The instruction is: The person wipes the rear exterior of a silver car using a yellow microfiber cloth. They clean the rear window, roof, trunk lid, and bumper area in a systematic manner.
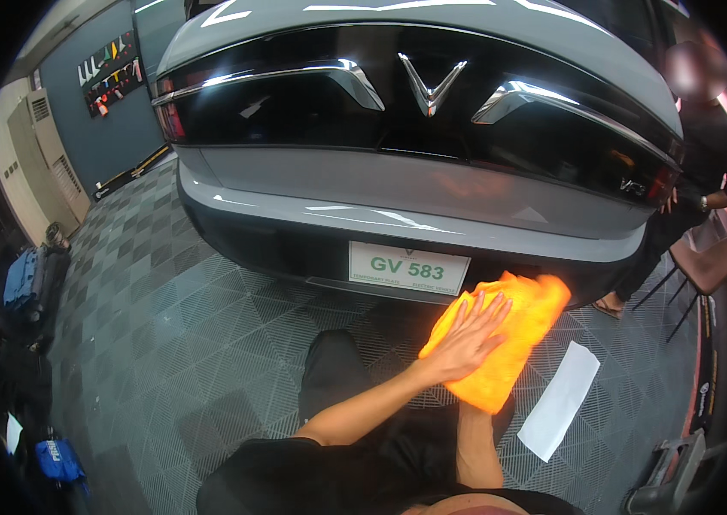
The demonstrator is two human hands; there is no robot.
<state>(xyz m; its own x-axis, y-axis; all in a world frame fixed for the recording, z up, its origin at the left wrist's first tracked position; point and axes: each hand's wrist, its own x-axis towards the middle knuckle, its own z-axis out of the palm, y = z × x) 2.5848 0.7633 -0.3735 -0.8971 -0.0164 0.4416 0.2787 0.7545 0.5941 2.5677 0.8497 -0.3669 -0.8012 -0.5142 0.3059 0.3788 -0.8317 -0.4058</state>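
My left hand (469, 341) lies flat on an orange cloth (534, 315), palm down with its fingers a little apart. My right forearm (478, 447) reaches up beneath the cloth, which hides my right hand, so its grip cannot be made out. Just beyond the cloth is the dark lower rear bumper (260, 248) of a grey car (337, 168). A white licence plate (408, 267) with green writing is mounted there, close to the cloth's upper left edge. Higher up, a chrome V-shaped emblem (431, 96) sits on the glossy black tailgate panel (312, 122).
A white sheet (560, 402) lies on the grey tiled floor (144, 347) to my right. Beyond the car's right corner stands a person (704, 148) by a brown chair (708, 254). Bags, including a blue one (59, 459), are at left. Tools hang on a wall board (111, 74).
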